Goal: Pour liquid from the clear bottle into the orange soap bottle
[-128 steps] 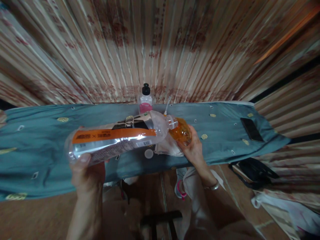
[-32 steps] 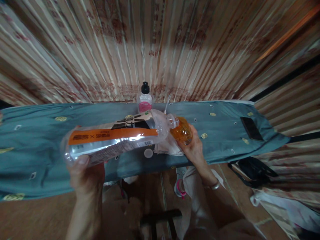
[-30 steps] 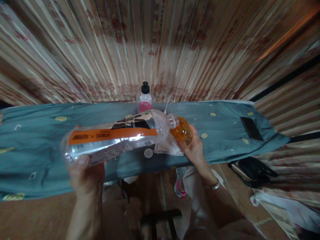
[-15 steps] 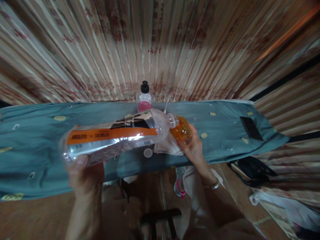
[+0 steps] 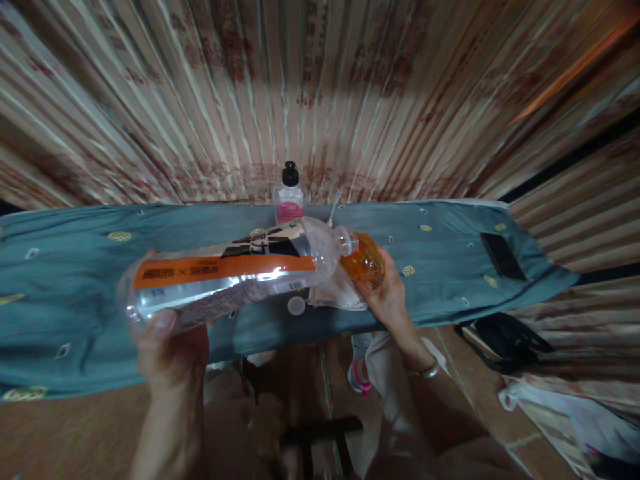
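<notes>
A large clear bottle (image 5: 225, 273) with an orange and silver label lies tilted across the middle, its neck pointing right. My left hand (image 5: 173, 343) is closed round its base end. The bottle's mouth meets a small amber container (image 5: 367, 261), which my right hand (image 5: 387, 290) grips from the right. Whether the amber colour is the container or liquid in it, I cannot tell. Under the bottle's neck lies a whitish cloth (image 5: 335, 293), and a round white cap (image 5: 296, 306) rests beside it.
A pump bottle with black top and pink label (image 5: 289, 200) stands at the back of the teal-covered table (image 5: 440, 267). Near it is a thin white stick (image 5: 335, 205). A black phone (image 5: 502, 256) lies at the right; a dark bag (image 5: 505, 340) is below.
</notes>
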{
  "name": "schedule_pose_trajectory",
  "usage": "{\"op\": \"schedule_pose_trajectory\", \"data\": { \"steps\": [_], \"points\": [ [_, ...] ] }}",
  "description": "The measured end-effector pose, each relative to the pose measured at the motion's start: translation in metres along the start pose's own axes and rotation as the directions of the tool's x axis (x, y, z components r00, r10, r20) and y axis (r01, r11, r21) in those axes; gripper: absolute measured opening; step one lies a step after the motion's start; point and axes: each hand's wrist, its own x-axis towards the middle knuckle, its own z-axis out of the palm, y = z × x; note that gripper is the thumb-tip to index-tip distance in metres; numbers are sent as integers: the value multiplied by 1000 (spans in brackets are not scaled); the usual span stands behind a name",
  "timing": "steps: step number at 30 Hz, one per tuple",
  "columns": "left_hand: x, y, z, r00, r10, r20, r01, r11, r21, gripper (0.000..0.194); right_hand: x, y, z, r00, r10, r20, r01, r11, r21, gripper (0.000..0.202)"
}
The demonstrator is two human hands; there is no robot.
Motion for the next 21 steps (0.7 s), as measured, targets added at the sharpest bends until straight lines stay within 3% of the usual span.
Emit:
{"op": "schedule_pose_trajectory", "data": {
  "steps": [9,21],
  "points": [
    [0,-1,-1,1000,6,21,-7,999,46,46,0,-3,-1,1000,-5,-27,4,1000,-30,84],
    [-2,1,3,1000,14,7,-15,998,56,45,0,-1,0,1000,3,-17,-3,1000,1,87]
  ]
}}
